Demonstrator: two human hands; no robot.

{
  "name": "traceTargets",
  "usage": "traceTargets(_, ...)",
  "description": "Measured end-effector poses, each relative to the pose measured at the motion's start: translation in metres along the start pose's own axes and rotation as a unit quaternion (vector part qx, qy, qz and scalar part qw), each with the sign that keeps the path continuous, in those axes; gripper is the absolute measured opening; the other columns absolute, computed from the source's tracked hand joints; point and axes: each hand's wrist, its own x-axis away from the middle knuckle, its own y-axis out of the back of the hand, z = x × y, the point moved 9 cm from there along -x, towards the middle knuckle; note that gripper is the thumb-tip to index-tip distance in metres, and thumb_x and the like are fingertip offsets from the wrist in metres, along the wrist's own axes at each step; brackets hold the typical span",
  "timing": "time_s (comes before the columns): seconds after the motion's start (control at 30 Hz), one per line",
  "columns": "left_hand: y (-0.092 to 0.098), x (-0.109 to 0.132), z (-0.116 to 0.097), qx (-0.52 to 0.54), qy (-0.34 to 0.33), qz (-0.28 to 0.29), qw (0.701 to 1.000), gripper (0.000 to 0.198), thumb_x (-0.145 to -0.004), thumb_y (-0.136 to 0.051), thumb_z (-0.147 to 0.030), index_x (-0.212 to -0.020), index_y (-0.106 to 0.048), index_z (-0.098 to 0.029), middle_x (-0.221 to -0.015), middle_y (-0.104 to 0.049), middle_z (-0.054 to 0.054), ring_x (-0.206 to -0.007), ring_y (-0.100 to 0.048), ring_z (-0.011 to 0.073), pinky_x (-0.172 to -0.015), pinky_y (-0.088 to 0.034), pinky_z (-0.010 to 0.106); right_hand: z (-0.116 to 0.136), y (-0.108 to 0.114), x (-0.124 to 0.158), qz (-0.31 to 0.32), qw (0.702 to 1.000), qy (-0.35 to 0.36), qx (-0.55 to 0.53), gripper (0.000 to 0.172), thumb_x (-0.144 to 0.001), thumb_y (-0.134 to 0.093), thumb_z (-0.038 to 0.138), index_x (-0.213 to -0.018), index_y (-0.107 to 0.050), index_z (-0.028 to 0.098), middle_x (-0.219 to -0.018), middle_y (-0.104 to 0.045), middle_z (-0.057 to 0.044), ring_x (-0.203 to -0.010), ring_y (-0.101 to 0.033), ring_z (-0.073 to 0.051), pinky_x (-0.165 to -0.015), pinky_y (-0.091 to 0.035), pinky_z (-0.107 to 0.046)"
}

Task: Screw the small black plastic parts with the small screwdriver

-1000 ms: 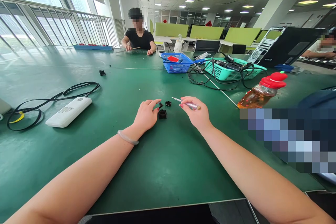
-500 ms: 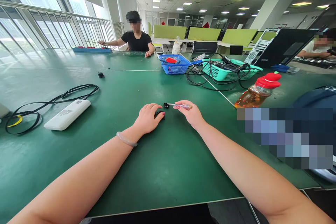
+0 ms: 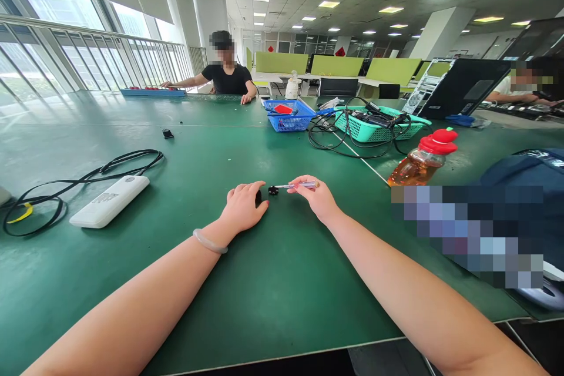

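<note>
My right hand pinches a slim screwdriver with a clear, purplish handle. Its shaft points left, and the tip meets a small black part just above or on the table; which one I cannot tell. Opposite, my left hand rests on the green table, thumb and fingers curled around another dark piece. Most of that piece is hidden by the hand, so its kind is unclear. A narrow gap separates the left fingertips from the black part at the tip.
A white power bank with a black cable lies left. Behind stand a blue basket, a green basket of cables and a red-capped bottle. A person sits across; a dark bag is at right.
The view has shifted slightly, so the scene sits a little lower. My left thumb and fingers have shifted on the dark piece, which now shows less. The screwdriver stays at the small black part.
</note>
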Motion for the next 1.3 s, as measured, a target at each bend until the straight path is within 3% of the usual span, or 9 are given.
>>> traceTargets(0.1, -0.005, 0.001, -0.007, 0.0, -0.048, 0.014, 0.999, 0.053, -0.085, -0.049, -0.048, -0.136, -0.043, -0.033, -0.136, -0.053, 0.005, -0.129, -0.039, 0.0305, -0.107, -0.029, 0.056, 0.005, 0.001, 0.001, -0.008, 1.0, 0.017, 0.001, 0.028, -0.073, -0.067, 0.047, -0.079, -0.065, 0.02, -0.075, -0.07, -0.004, -0.079, -0.068, -0.022, -0.085, -0.049, -0.039)
traceTargets(0.33, -0.009, 0.001, -0.009, 0.005, -0.077, 0.026, 0.997, 0.035, -0.086, -0.049, -0.047, -0.119, -0.058, -0.037, -0.127, -0.057, 0.003, -0.125, -0.043, 0.0293, -0.106, -0.03, 0.056, 0.019, 0.018, 0.004, -0.082, 0.994, 0.069, 0.003, 0.032, -0.079, -0.059, 0.053, -0.075, -0.059, 0.02, -0.062, -0.064, -0.001, -0.068, -0.065, -0.02, -0.076, -0.05, -0.036)
traceTargets(0.57, -0.007, 0.002, -0.012, 0.005, -0.075, 0.026, 0.997, 0.031, -0.085, -0.051, -0.044, -0.113, -0.059, -0.031, -0.121, -0.06, 0.004, -0.119, -0.047, 0.0282, -0.104, -0.034, 0.052, 0.02, 0.011, 0.007, -0.065, 0.992, 0.09, 0.054, 0.034, -0.082, -0.055, 0.054, -0.075, -0.058, 0.021, -0.059, -0.06, 0.001, -0.06, -0.062, -0.017, -0.069, -0.049, -0.031)
traceTargets(0.73, -0.007, 0.004, -0.014, -0.012, -0.076, 0.029, 0.997, 0.04, -0.088, -0.047, -0.048, -0.125, -0.055, -0.035, -0.122, -0.057, 0.006, -0.12, -0.045, 0.029, -0.104, -0.032, 0.054, 0.023, 0.009, 0.009, -0.064, 0.989, 0.104, 0.078, 0.033, -0.084, -0.054, 0.054, -0.077, -0.058, 0.022, -0.062, -0.061, 0.001, -0.06, -0.062, -0.016, -0.068, -0.049, -0.03)
traceTargets(0.9, -0.006, 0.008, -0.016, -0.017, -0.077, 0.03, 0.996, 0.035, -0.089, -0.045, -0.046, -0.118, -0.061, -0.035, -0.118, -0.057, 0.006, -0.117, -0.047, 0.0286, -0.104, -0.033, 0.053, 0.027, 0.011, 0.011, -0.073, 0.986, 0.107, 0.105, 0.034, -0.083, -0.053, 0.054, -0.076, -0.058, 0.022, -0.059, -0.06, 0.001, -0.057, -0.061, -0.016, -0.065, -0.049, -0.029)
traceTargets(1.13, 0.0, 0.027, -0.014, -0.015, -0.054, 0.054, 0.997, 0.031, -0.089, -0.047, -0.042, -0.115, -0.061, -0.033, -0.12, -0.056, 0.007, -0.119, -0.046, 0.0283, -0.104, -0.033, 0.053, 0.023, 0.013, 0.011, -0.074, 0.986, 0.104, 0.104, 0.032, -0.082, -0.055, 0.052, -0.074, -0.059, 0.022, -0.058, -0.057, 0.001, -0.054, -0.058, -0.015, -0.059, -0.048, -0.028)
traceTargets(1.3, 0.015, 0.063, -0.006, -0.018, -0.058, 0.094, 0.994, 0.03, -0.09, -0.045, -0.042, -0.114, -0.06, -0.035, -0.121, -0.056, 0.005, -0.116, -0.047, 0.0274, -0.102, -0.038, 0.051, 0.021, 0.012, 0.01, -0.068, 0.988, 0.103, 0.098, 0.033, -0.081, -0.055, 0.054, -0.074, -0.058, 0.022, -0.059, -0.058, 0.002, -0.052, -0.057, -0.014, -0.06, -0.048, -0.028)
